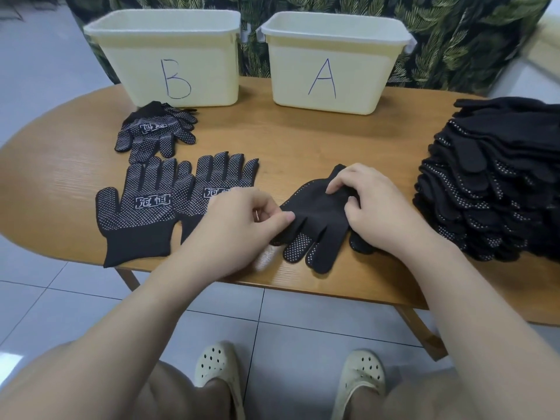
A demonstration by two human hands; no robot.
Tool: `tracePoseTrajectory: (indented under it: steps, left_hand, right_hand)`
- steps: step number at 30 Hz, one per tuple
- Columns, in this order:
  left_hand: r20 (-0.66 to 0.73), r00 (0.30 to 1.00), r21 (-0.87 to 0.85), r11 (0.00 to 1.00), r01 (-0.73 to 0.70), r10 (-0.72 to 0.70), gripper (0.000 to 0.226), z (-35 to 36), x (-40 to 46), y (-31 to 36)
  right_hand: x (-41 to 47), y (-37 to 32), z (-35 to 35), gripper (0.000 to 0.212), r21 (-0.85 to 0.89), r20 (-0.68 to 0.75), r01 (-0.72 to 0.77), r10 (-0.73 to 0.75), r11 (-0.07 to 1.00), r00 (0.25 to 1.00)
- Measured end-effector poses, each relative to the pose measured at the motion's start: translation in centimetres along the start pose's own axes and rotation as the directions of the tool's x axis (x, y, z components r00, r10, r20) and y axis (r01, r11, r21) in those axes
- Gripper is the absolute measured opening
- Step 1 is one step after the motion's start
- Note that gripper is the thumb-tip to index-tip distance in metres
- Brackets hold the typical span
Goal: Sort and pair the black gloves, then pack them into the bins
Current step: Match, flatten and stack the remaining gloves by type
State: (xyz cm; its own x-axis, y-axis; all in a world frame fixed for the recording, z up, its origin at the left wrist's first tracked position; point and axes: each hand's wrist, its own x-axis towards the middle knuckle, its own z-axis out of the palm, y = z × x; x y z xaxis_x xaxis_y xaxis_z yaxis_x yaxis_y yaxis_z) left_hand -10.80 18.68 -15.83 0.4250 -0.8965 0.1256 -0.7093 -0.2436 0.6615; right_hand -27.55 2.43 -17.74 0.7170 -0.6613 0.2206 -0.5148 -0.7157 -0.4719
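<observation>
Both hands work near the table (pixel 303 140) edge: left hand (pixel 239 219) pinches the side of a black glove (pixel 315 219), right hand (pixel 372 204) pinches its upper part. 2 gloves (pixel 169 204) lie flat left of it, another pair (pixel 157 131) before bin B (pixel 169 56). Bin A (pixel 330 62) stands beside; a glove stack (pixel 491 189) lies right.

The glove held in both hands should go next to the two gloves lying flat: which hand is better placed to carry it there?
Probably the left hand: it pinches the glove on the side nearest them.

Bare table (pixel 303 140) before bins (pixel 330 71)
</observation>
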Motion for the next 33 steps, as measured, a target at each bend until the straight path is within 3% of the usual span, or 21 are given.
tracePoseTrajectory:
  steps: [4, 7, 9, 12, 15, 18, 22, 26, 33]
  left_hand:
    - [0.020, 0.999, 0.029, 0.999, 0.044, -0.044, 0.036, -1.0, 0.1, -0.4]
    - [0.031, 0.999, 0.252, 0.967, 0.027, -0.036, 0.033, -0.7, 0.1, -0.6]
    - [-0.004, 1.000, 0.314, 0.949, 0.002, 0.000, 0.028, -0.4, 0.0, -0.6]
    - [-0.091, 0.989, 0.295, 0.951, -0.088, 0.119, 0.018, 0.0, -0.3, -0.1]
    - [-0.081, 0.983, 0.211, 0.967, -0.143, 0.163, 0.022, 0.9, -0.5, 0.6]
    - [-0.021, 0.990, 0.136, 0.981, -0.135, 0.139, 0.031, 2.1, -0.7, 1.2]
    - [-0.047, 0.994, 0.062, 0.993, -0.098, 0.101, 0.024, 2.6, -0.4, 1.9]
    - [0.024, 1.000, -0.081, 0.997, -0.001, 0.003, 0.031, 1.8, -0.3, 2.1]
    - [0.048, 0.995, 0.035, 0.996, 0.082, -0.084, 0.052, 0.6, -0.7, 2.0]
  right_hand:
    - [0.0, 0.0, 0.0, 0.044, -0.004, -0.005, 0.015, -0.015, 1.000, 1.000]
    - [0.0, -0.1, 0.0, 0.044, -0.005, 0.000, 0.015, -0.015, 1.000, 1.000]
    - [-0.1, -0.2, 0.0, 0.044, -0.003, 0.001, 0.010, -0.010, 1.000, 1.000]
    - [-0.1, -0.3, -0.1, 0.044, -0.006, -0.004, 0.004, -0.004, 1.000, 1.000]
    - [0.0, -0.5, 0.0, 0.044, -0.019, -0.008, -0.002, 0.002, 1.000, 1.000]
    - [0.0, -0.7, 0.0, 0.043, -0.034, -0.015, 0.002, -0.003, 0.999, 1.000]
    - [-0.1, -0.6, 0.0, 0.042, -0.049, -0.014, -0.005, 0.004, 0.999, 1.000]
    - [-0.1, -0.6, 0.0, 0.041, -0.045, -0.015, 0.000, 0.000, 0.999, 1.000]
    - [-0.2, -0.5, 0.0, 0.041, -0.020, -0.006, 0.005, -0.005, 1.000, 1.000]
